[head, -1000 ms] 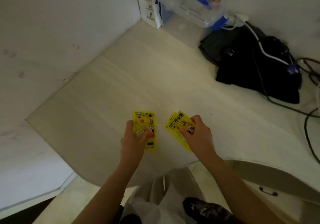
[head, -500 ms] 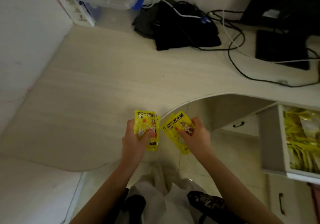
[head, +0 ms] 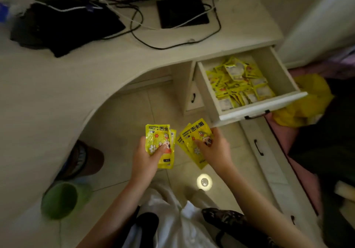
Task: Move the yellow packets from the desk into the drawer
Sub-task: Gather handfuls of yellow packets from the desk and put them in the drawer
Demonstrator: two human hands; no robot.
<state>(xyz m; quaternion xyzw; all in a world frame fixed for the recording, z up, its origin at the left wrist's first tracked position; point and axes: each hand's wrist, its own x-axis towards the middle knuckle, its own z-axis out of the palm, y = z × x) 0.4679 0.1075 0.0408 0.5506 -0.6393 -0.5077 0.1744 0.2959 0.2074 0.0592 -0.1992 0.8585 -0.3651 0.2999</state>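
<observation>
My left hand grips a small stack of yellow hand-warmer packets, thumb across the front. A second fanned stack of yellow packets is held in my right hand. Both hands hover over the tiled floor, off the desk. Up and to the right, the open white drawer holds several yellow packets in a loose pile. My right hand is just below-left of the drawer's front corner.
Black cloth, cables and a monitor base sit at the back of the desk. A green bin and a brown object stand under the desk. Closed drawers lie below the open one. A yellow bag lies right.
The view has swung right, from the desk corner to the open drawer. Both hands have carried their packets off the desk surface and now hover over the floor near the drawer.
</observation>
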